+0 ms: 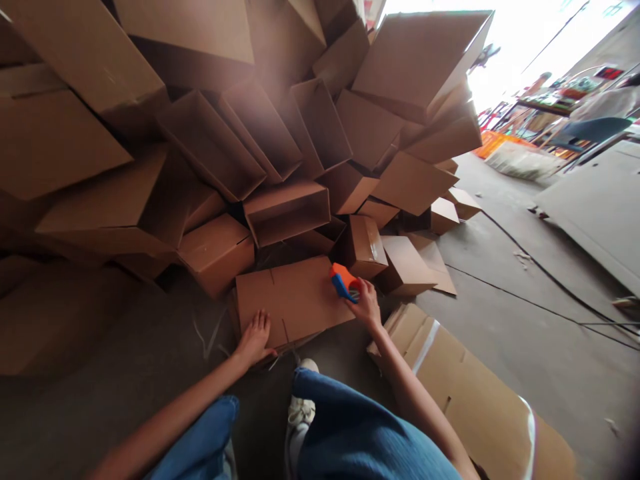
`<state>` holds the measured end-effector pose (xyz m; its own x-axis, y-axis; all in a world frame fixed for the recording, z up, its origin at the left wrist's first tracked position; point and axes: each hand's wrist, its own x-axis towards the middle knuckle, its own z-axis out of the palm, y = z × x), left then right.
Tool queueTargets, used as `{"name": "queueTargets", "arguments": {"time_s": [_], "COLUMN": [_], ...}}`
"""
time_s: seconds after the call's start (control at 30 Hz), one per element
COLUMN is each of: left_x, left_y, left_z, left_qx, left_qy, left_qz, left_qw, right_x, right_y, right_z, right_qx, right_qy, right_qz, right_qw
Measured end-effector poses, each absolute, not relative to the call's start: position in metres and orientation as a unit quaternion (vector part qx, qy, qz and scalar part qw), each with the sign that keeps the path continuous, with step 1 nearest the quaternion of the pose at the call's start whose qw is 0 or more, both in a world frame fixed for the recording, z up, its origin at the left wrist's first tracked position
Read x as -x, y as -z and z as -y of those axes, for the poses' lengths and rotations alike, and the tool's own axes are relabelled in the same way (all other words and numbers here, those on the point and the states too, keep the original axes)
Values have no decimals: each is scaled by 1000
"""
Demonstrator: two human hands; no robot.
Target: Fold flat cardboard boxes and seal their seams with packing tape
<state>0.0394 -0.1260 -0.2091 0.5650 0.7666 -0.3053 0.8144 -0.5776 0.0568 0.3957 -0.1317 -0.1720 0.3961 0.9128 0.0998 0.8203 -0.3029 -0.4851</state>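
A stack of flat, folded cardboard boxes (300,293) lies on the floor in front of my feet. My left hand (256,339) rests on its near left part, fingers stretched out over the top sheet. At the right end of the stack, my right hand (366,303) grips an orange and blue tape dispenser (343,281), holding it over the cardboard. The fingers partly cover the tape roll. Just beyond the dispenser stands a small box closed with clear tape (367,243).
A high, loose pile of made-up cardboard boxes (287,210) fills the far side and the left. On my right lies a strapped bundle of flat boxes (470,380). Black cables (530,260) cross the floor, and a blue chair (590,130) stands by a cluttered table at the far right.
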Motion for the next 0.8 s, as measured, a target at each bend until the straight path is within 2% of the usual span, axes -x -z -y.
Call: {"name": "queueTargets", "arguments": {"time_s": [0.17, 0.27, 0.37, 0.47, 0.57, 0.67, 0.73, 0.8], "left_x": [-35, -35, -36, -36, -34, -31, -28, -25], "left_y": [205, 202, 193, 173, 140, 103, 81, 62], "left_z": [119, 115, 109, 97, 78, 56, 42, 29], "left_qx": [-896, -908, -918, -931, -945, -957, -963, -968], "left_qy": [138, 145, 148, 143, 139, 134, 138, 138], "left_qz": [-412, -385, -360, -329, -291, -254, -229, -205], "left_qw": [88, 82, 73, 63, 53, 42, 37, 34], "right_x": [-443, -457, -455, -447, -444, -444, -439, -428], "right_y": [151, 145, 149, 161, 168, 152, 131, 106], "right_z": [192, 242, 292, 326, 336, 318, 291, 256], "right_qx": [853, 897, 928, 950, 958, 955, 931, 883], "right_qy": [58, 126, 135, 83, 44, 62, 58, -29], "right_qz": [400, 262, 151, 100, 95, 127, 217, 344], "right_qw": [331, 332, 312, 283, 266, 260, 288, 317]}}
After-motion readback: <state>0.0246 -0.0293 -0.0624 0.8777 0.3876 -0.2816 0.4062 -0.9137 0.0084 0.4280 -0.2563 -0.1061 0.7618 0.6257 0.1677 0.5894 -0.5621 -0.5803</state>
